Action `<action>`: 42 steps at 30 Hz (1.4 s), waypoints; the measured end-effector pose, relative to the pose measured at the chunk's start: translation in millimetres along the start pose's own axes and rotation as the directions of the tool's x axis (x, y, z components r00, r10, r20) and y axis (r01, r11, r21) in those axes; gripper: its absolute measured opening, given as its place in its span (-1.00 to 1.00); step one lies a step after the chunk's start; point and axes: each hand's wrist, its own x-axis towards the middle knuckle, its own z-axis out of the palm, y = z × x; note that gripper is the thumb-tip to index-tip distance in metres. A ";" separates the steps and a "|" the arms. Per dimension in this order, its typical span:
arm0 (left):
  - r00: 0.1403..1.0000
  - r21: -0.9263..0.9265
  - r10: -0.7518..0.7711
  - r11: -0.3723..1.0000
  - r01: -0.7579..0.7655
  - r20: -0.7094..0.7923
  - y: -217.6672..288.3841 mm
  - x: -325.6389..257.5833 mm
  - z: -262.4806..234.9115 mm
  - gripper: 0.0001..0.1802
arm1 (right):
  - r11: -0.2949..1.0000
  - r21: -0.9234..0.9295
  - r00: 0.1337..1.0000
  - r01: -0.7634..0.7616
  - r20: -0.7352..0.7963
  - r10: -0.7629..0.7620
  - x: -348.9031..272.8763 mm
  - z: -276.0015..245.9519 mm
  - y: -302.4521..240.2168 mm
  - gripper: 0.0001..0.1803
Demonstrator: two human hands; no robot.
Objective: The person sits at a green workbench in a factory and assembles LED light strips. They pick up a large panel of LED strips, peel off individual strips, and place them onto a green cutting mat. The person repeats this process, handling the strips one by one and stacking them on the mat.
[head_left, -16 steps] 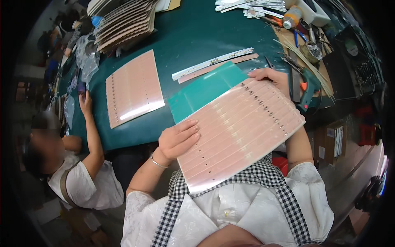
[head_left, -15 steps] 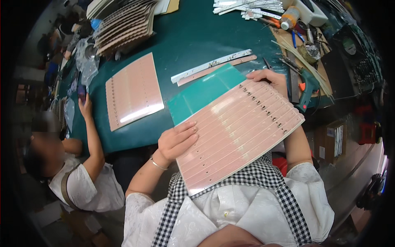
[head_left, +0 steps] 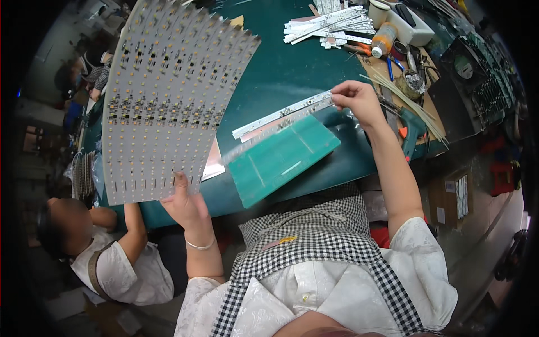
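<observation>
My left hand [head_left: 185, 205] grips the lower edge of a large white panel of LED strips [head_left: 163, 95] and holds it upright over the left of the table, LED side facing me. My right hand [head_left: 359, 101] pinches the end of a single narrow strip [head_left: 281, 132], blurred, which slants over the green cutting mat [head_left: 283, 157]. Just behind it, a white LED strip [head_left: 281, 114] lies on the dark green table [head_left: 292, 73].
A heap of loose white strips [head_left: 331, 22] lies at the back. To the right are an orange-capped bottle [head_left: 384, 39], thin sticks [head_left: 404, 101] and a teal tool [head_left: 412, 129]. Another person [head_left: 84, 247] sits at my lower left.
The panel lay pink side up in front of me under both hands. My left hand has swung it up and left, LED side showing. My right hand now holds a single strip.
</observation>
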 end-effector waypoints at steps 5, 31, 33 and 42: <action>0.991 0.014 -0.127 0.992 0.128 -0.049 -8.5 -6.9 -5.4 -0.46 | 0.851 -0.498 0.971 0.166 -0.067 -0.228 40.1 15.0 13.4 -0.82; 0.825 0.181 -0.515 0.856 0.484 0.230 -40.6 -24.8 5.2 -0.39 | 0.989 -0.139 0.941 -0.058 0.322 0.100 -15.5 8.4 -9.0 -0.51; 0.878 0.203 -0.425 0.900 0.385 0.218 -40.0 -29.3 10.0 -0.44 | 0.991 -0.126 0.944 -0.052 0.316 0.090 -16.5 8.2 -7.9 -0.50; 0.960 0.393 -0.031 0.915 -0.085 0.280 -33.2 -64.4 9.4 -0.74 | 0.967 -0.253 0.967 -0.001 0.245 0.065 -41.3 7.8 -22.1 -0.64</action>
